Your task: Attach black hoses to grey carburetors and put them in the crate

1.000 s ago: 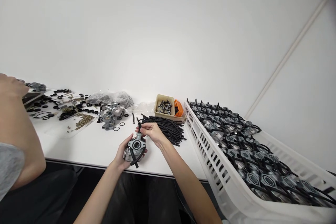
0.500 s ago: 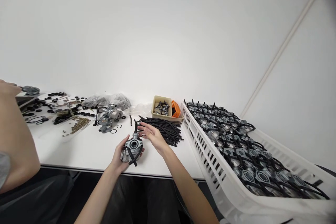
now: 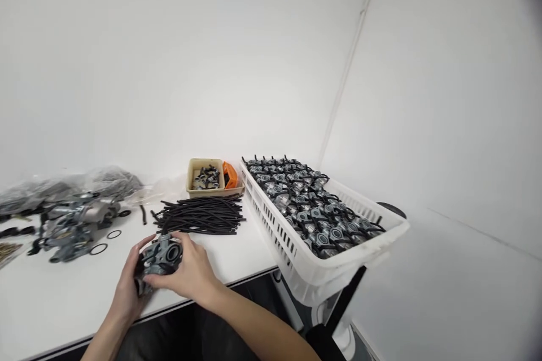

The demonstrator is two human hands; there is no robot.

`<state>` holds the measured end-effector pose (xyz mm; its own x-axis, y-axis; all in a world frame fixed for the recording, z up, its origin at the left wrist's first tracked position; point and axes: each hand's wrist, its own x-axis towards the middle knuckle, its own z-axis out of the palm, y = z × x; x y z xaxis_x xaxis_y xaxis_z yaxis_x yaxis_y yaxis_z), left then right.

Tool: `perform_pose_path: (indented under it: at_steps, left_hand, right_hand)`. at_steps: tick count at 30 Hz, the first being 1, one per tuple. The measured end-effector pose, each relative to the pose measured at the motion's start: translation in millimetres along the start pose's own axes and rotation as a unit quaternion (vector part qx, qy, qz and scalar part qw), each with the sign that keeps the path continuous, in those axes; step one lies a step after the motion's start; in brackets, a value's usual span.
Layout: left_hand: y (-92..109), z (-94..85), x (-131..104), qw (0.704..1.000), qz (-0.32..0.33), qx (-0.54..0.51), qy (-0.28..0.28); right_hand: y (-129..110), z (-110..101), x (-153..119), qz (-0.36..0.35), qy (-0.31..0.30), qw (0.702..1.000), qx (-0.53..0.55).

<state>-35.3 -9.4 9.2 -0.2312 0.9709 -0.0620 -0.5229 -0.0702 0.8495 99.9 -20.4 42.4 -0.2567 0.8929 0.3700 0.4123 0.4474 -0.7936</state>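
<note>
A grey metal carburetor [image 3: 163,255] is held between both hands above the front of the white table. My left hand [image 3: 128,282] wraps its left side. My right hand [image 3: 190,268] grips it from the right, with the thumb across its lower front and the fingers over its top. The round bore of the carburetor faces up and to the right. Just behind it lies a heap of black rubber hoses [image 3: 203,214]. Parts of the carburetor are covered by my fingers.
A white slotted crate [image 3: 271,220] full of carburetors stands at the right. Behind the hoses are a cream tray [image 3: 190,180] of small fittings and an orange basket [image 3: 230,175]. Loose carburetors [image 3: 71,231], black O-rings [image 3: 99,249] and plastic bags [image 3: 110,180] lie at left.
My view has swung right. My right hand has come from the hose end at the carburetor's top down onto its body, and the carburetor has turned in my hands.
</note>
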Motion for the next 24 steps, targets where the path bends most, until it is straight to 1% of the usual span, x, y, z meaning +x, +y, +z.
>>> perform_pose_path:
  at_steps: [3, 5, 6, 8, 10, 11, 12, 14, 16, 18, 19, 21, 22, 24]
  left_hand:
    - [2.4, 2.2, -2.6, 0.999, -0.013, 0.024, -0.024]
    - [5.6, 4.3, -5.1, 0.998, -0.031, 0.036, -0.037]
    - [7.1, 5.0, -6.0, 0.997, -0.039, 0.041, -0.044]
    - [8.8, 5.4, -6.8, 0.996, -0.053, 0.047, -0.062]
    - [8.4, 4.6, -6.4, 0.994, -0.060, 0.053, -0.074]
    - [7.5, 3.9, -5.9, 0.994, -0.058, 0.058, -0.075]
    - [6.5, 3.2, -5.4, 0.994, -0.055, 0.061, -0.077]
    - [4.7, 1.8, -4.6, 0.993, -0.049, 0.066, -0.081]
    - [4.0, 1.0, -4.4, 0.993, -0.046, 0.071, -0.084]
    - [4.8, 1.0, -5.0, 0.992, -0.046, 0.077, -0.087]
    - [5.6, 1.2, -5.5, 0.992, -0.048, 0.081, -0.088]
    - [7.0, 1.8, -6.5, 0.991, -0.051, 0.087, -0.090]
    - [7.4, 2.0, -6.9, 0.990, -0.052, 0.089, -0.094]
    - [7.3, 1.8, -6.9, 0.989, -0.054, 0.093, -0.099]
  right_hand:
    - [-6.9, -17.2, -13.3, -0.066, 0.029, 0.997, -0.029]
    - [-19.1, -40.2, -28.1, -0.119, 0.041, 0.991, -0.040]
    - [-27.1, -56.0, -36.7, -0.150, 0.047, 0.987, -0.041]
    - [-45.2, -95.4, -55.0, -0.175, 0.077, 0.981, -0.044]
    - [-62.4, -141.6, -71.7, -0.178, 0.131, 0.973, -0.074]
    - [-69.4, -165.8, -78.3, -0.177, 0.166, 0.965, -0.104]
    - [-74.7, -189.9, -83.0, -0.177, 0.214, 0.950, -0.139]
    - [-79.1, -236.9, -85.9, -0.141, 0.280, 0.923, -0.224]
    - [-73.4, -280.8, -79.3, -0.102, 0.349, 0.886, -0.287]
    - [-57.4, -320.2, -65.0, -0.074, 0.367, 0.867, -0.328]
    - [-46.2, -337.4, -56.2, -0.062, 0.359, 0.866, -0.343]
    - [-19.5, -365.0, -37.8, -0.021, 0.315, 0.880, -0.356]
    - [-5.5, -374.6, -29.0, 0.007, 0.275, 0.891, -0.361]
    - [20.8, -384.6, -13.6, 0.057, 0.214, 0.904, -0.365]
